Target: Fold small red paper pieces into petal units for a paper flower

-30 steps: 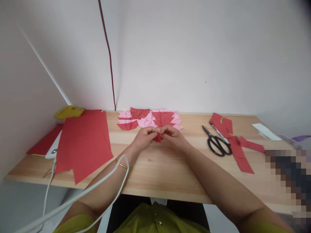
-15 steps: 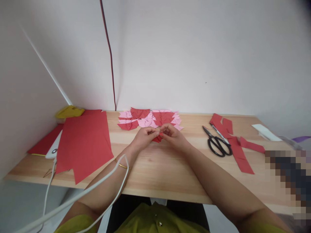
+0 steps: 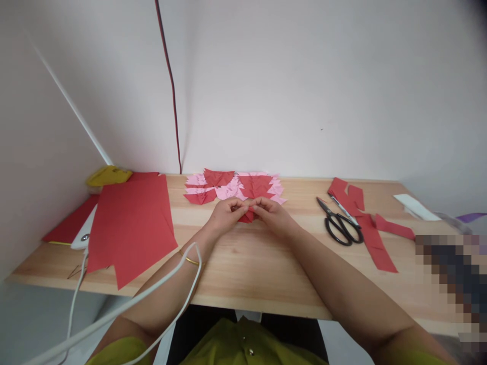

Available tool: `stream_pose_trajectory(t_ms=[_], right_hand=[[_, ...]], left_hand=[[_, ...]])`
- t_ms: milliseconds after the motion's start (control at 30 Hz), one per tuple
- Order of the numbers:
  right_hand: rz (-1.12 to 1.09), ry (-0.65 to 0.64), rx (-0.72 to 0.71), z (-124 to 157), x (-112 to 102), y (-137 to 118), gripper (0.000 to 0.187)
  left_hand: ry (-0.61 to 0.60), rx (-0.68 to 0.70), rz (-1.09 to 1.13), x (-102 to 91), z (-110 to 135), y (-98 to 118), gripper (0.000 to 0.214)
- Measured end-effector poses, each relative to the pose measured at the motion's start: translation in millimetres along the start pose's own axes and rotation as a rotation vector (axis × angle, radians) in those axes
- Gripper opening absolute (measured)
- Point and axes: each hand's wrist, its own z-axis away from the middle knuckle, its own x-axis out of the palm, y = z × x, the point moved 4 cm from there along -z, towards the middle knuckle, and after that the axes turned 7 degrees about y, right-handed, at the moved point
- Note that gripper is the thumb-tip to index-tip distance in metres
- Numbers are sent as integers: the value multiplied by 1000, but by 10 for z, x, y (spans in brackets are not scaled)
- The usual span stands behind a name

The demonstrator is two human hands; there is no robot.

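Note:
A small folded piece of red paper (image 3: 247,216) is pinched between my two hands, low over the middle of the table. My left hand (image 3: 227,214) grips its left side with thumb and fingertips. From the other side my right hand (image 3: 272,214) holds it the same way, the fingertips of both hands almost meeting. The fingers cover much of the paper, so its full shape is hidden. Just beyond my hands lie several folded red paper pieces (image 3: 219,177) and pink paper pieces (image 3: 228,191) with pointed edges, spread along the wall.
Black-handled scissors (image 3: 340,223), a pen (image 3: 344,209) and red paper strips (image 3: 378,243) lie at right, with a white piece (image 3: 416,207) beyond. Large red sheets (image 3: 131,223) cover a white power strip (image 3: 84,230) at left. A white cable (image 3: 152,294) crosses before my left forearm.
My right fingers have lowered and drawn in closer to the left ones. More of the folded red paper shows below the fingertips. Everything else on the table stays put.

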Motion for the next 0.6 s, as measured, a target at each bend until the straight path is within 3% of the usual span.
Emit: stream_pose_trajectory(t_ms=[233, 400, 600], right_hand=[[179, -28, -133, 27, 31, -105, 21], [147, -77, -185, 23, 16, -114, 23], [78, -121, -155, 20, 6, -86, 27]], left_hand=[[-2, 93, -73, 28, 25, 85, 15], [-79, 184, -35, 16, 43, 147, 16], [-201, 30, 188, 17, 43, 92, 25]])
